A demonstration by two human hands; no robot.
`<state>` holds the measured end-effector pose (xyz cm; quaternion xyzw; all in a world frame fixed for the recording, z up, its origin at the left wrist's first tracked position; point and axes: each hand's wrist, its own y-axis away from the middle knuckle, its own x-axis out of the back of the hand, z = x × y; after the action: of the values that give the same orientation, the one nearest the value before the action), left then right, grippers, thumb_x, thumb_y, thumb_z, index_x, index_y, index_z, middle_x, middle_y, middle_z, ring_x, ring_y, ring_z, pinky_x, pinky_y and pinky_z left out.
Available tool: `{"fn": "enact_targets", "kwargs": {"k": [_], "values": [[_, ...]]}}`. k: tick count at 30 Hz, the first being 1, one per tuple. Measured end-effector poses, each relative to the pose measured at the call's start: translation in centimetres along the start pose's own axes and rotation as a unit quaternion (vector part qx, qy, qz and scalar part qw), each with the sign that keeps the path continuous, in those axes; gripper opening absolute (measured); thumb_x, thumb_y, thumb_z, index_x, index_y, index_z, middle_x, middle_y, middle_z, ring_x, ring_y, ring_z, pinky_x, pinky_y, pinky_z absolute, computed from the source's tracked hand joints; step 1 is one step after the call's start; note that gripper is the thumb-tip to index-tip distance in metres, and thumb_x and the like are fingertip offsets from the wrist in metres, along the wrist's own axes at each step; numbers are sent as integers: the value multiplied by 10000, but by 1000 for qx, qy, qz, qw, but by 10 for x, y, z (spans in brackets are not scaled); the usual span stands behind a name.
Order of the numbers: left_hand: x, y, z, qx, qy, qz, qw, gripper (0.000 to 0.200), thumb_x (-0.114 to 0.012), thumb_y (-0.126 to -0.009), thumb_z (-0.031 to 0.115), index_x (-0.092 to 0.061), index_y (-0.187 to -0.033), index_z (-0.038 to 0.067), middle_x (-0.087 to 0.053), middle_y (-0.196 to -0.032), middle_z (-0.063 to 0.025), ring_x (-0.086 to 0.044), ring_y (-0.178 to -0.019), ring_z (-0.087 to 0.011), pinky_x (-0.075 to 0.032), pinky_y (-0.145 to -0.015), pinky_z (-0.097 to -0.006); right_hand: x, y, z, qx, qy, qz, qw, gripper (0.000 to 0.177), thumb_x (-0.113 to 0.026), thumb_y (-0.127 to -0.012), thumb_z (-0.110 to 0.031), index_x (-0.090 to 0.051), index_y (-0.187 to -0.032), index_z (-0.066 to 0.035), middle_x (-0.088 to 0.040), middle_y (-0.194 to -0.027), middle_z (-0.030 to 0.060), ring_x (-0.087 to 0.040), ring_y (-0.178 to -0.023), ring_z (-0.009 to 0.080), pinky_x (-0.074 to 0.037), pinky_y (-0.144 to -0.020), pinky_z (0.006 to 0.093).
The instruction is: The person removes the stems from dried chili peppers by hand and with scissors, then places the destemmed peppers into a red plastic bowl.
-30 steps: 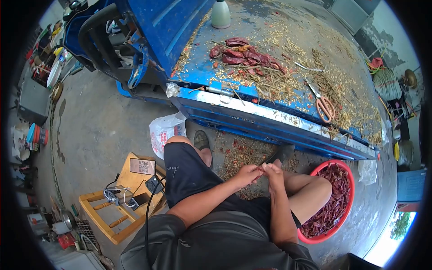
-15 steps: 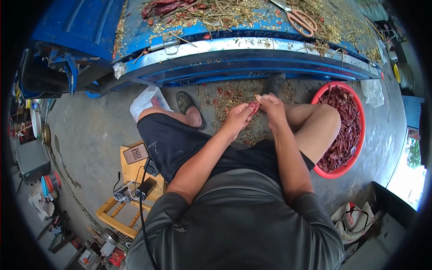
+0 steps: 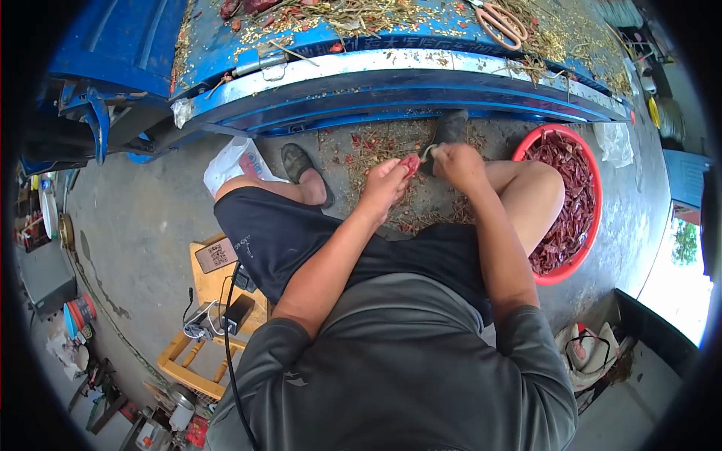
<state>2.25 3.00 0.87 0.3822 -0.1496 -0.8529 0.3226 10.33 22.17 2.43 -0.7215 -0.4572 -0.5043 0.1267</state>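
Between my knees, my left hand [image 3: 385, 186] pinches a dried red chili [image 3: 410, 164] by its lower part. My right hand [image 3: 459, 165] is closed just to the right of it, its fingers on a small pale stem piece [image 3: 427, 155]. A narrow gap shows between that piece and the chili. Beside my right knee stands a red basin [image 3: 596, 218] heaped with dried red chilies [image 3: 560, 203]. Stems, seeds and red scraps [image 3: 361, 15] lie on the blue truck bed [image 3: 316, 39] in front, along with orange-handled scissors [image 3: 502, 26].
A wooden chair [image 3: 177, 349] at the left carries a phone [image 3: 216, 255] and cables. White plastic bags [image 3: 233, 161] lie by my left foot, and another [image 3: 615, 143] beyond the basin. A cloth bag [image 3: 590, 353] sits at the lower right. Scraps litter the floor [image 3: 368, 146].
My right hand has moved right, away from the chili, with the pale piece at its fingers. My left hand still holds the chili. The whole view has shifted slightly.
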Motion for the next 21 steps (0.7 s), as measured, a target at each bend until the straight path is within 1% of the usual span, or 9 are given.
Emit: {"fn": "enact_targets", "kwargs": {"k": [3,7,9,13,15,16,18,20,21], "values": [[4,5,3,0,9,12,1000,97,-503,-969,171,-548,-906,114,-453,-656,59,-333,-468,-27,-241,-431,-208,-7,8,6,-18,38,-45,998,304,-663,-880,-387,-758,-919,-101,-702,-944,166,-689,-886,329,-525,-802,413],[-3,8,-4,42,-29,15,999,118,-522,-970,196,-557,-888,120,-464,-660,55,-346,-467,-31,-238,-428,-203,-5,19,-22,-96,-400,-92,907,377,-723,-872,-379,-729,-983,-18,-728,-911,95,-699,-803,180,-550,-734,317],[-7,5,-10,37,-55,22,998,134,-540,-975,222,-567,-888,125,-463,-656,62,-355,-472,-31,-236,-426,-203,-26,25,-14,20,-371,-106,922,281,-733,-892,-230,-712,-1052,1,-735,-903,94,-686,-828,129,-547,-736,282],[-22,10,-1,35,-102,-8,994,137,-545,-983,228,-590,-911,121,-467,-664,66,-347,-484,-24,-241,-435,-203,-11,27,-3,22,-451,-67,890,216,-743,-874,-176,-728,-1030,-27,-729,-898,75,-680,-819,141,-545,-749,290],[-24,15,5,31,-110,-35,993,145,-569,-970,205,-604,-861,115,-471,-670,67,-372,-539,-20,-267,-473,-204,29,35,2,32,-340,125,932,217,-749,-856,-193,-737,-1030,-65,-727,-876,71,-678,-792,147,-537,-740,287],[-20,15,1,26,-109,-30,993,145,-569,-970,205,-604,-861,115,-471,-670,67,-372,-539,-20,-267,-473,-204,65,45,-3,-58,-353,173,918,210,-733,-854,-219,-743,-1017,-87,-724,-919,78,-683,-788,185,-539,-743,317],[-4,9,-16,33,-109,18,993,123,-587,-938,166,-625,-842,99,-494,-674,56,-402,-559,-30,-299,-486,-223,121,62,41,57,-107,312,942,238,-655,-892,-203,-729,-1096,-105,-696,-1125,81,-666,-976,234,-515,-875,347],[4,4,-32,15,-156,62,986,81,-608,-919,197,-643,-894,129,-502,-679,61,-412,-541,-41,-300,-474,-220,180,88,57,9,-33,367,930,259,-584,-945,-113,-705,-1168,-65,-681,-1223,115,-645,-1102,243,-467,-1002,328],[7,2,-37,4,-154,55,987,92,-606,-917,199,-651,-908,120,-510,-684,57,-423,-556,-44,-314,-484,-220,192,88,83,-29,-196,411,890,279,-595,-957,-118,-679,-1200,-7,-683,-1219,127,-637,-1110,223,-467,-997,317]]}}
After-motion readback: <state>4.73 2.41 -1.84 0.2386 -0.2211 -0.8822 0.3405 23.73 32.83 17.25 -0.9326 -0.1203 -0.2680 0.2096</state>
